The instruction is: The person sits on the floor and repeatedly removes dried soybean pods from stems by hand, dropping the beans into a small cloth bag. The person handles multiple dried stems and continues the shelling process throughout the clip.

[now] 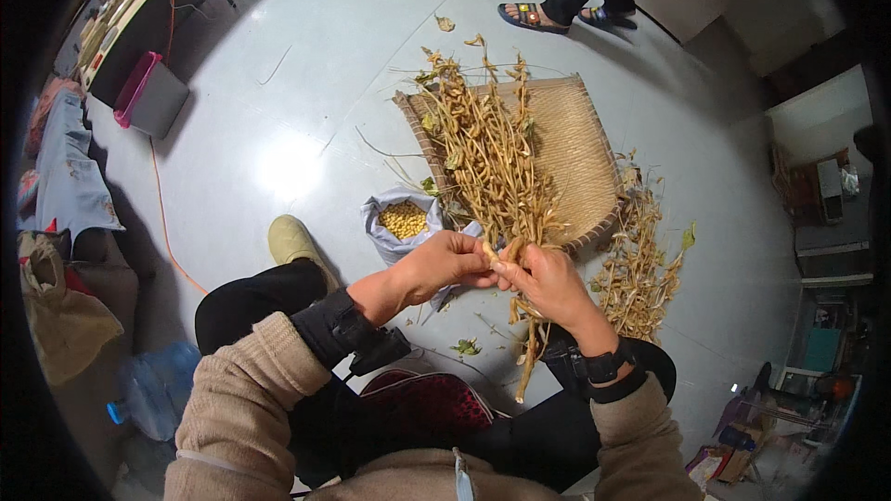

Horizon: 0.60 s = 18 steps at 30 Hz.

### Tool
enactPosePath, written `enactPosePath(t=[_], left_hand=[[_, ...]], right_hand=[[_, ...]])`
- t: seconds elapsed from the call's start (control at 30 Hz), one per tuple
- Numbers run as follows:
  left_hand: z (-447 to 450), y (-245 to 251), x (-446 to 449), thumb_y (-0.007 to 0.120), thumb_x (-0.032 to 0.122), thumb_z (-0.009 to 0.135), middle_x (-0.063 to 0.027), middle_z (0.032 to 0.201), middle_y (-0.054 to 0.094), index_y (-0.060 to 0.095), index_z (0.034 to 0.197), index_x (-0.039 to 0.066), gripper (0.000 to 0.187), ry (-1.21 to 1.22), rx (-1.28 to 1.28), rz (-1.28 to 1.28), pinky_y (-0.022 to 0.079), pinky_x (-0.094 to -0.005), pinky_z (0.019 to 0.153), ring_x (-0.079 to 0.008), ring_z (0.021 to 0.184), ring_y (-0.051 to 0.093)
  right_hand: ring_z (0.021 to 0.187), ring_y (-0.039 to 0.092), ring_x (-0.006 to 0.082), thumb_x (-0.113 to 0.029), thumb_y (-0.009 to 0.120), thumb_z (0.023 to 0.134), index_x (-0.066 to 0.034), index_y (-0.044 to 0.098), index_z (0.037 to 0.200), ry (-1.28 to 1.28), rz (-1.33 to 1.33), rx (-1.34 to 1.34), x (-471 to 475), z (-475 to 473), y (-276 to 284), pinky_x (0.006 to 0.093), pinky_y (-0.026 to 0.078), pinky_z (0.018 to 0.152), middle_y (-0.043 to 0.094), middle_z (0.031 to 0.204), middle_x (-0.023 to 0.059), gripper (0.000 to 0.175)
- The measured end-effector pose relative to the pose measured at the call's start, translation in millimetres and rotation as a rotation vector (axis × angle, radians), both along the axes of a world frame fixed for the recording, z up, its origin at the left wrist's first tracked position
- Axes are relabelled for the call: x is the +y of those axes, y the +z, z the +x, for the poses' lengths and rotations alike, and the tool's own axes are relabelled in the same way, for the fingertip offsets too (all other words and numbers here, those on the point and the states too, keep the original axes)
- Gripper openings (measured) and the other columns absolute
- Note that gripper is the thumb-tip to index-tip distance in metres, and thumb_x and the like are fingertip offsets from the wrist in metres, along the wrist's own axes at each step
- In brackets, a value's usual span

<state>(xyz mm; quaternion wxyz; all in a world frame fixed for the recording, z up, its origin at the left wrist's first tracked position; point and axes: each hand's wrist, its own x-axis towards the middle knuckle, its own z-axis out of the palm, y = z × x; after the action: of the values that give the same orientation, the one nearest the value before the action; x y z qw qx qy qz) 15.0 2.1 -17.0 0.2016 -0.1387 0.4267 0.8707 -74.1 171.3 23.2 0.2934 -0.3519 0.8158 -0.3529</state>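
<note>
My left hand [445, 263] and my right hand [553, 284] meet in front of me. Between their fingertips is a dry soybean pod [489, 250], pinched from both sides. A bundle of dried soybean plants [487, 146], thick with brown pods, runs from under my right hand up across a woven bamboo winnowing basket [571, 132]. Below that hand a bare stalk end [527, 365] sticks out towards me. Just beyond my left hand stands an open pale bag [379, 233], its top rolled down around shelled yellow soybeans [402, 220].
More dried stalks and pods [637, 264] are heaped on the floor to the right. A person in sandals [536, 17] stands beyond the basket. To the left are a grey bin [156, 97], an orange cord [163, 219] and a large blue water bottle [156, 386].
</note>
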Motion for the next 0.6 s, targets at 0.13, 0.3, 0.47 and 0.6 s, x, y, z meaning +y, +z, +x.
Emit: enactPosePath(t=[0.13,0.3,0.47,0.6], left_hand=[[7.3,-12.9,-3.7,0.053,0.001,0.087,-0.0107,0.089,0.065,0.061,0.094,-0.004,0.012,0.069,-0.072,0.025,0.052,-0.0219,0.074,-0.0137,0.080,0.063],[9.8,-37.8,-47.9,0.054,0.006,0.087,-0.0126,0.096,0.063,0.056,0.108,-0.004,0.023,0.269,-0.051,-0.145,0.049,-0.0266,0.076,-0.0166,0.086,0.061],[3.7,-30.7,-73.4,0.057,0.015,0.087,-0.0124,0.112,0.059,0.049,0.122,-0.001,0.040,0.334,-0.200,-0.666,0.045,-0.0288,0.082,-0.0193,0.101,0.056],[-1.6,12.2,-49.6,0.060,0.012,0.085,-0.0077,0.092,0.064,0.058,0.109,-0.003,0.029,0.199,0.172,-0.471,0.048,-0.0239,0.073,-0.0119,0.085,0.059]], right_hand=[[0.058,0.062,0.0247,-0.028,0.060,0.085,-0.0003,0.056,0.075,0.024,0.066,0.028,-5.0,2.3,-1.6,0.0349,0.048,0.056,0.063,0.063,0.0100,0.030],[0.060,0.061,0.0135,-0.021,0.057,0.088,0.0013,0.057,0.085,0.026,0.081,-0.031,-7.3,-3.0,3.8,0.0272,0.047,0.056,0.063,0.066,0.0071,0.022],[0.060,0.059,0.0140,-0.021,0.052,0.091,0.0020,0.057,0.086,0.036,-0.010,-0.100,-9.3,-1.8,3.8,0.0277,0.048,0.058,0.062,0.066,0.0071,0.024],[0.062,0.062,0.0272,-0.025,0.052,0.089,-0.0003,0.054,0.082,0.082,-0.029,-0.113,-9.5,0.3,2.8,0.0367,0.048,0.059,0.063,0.066,0.0116,0.026]])
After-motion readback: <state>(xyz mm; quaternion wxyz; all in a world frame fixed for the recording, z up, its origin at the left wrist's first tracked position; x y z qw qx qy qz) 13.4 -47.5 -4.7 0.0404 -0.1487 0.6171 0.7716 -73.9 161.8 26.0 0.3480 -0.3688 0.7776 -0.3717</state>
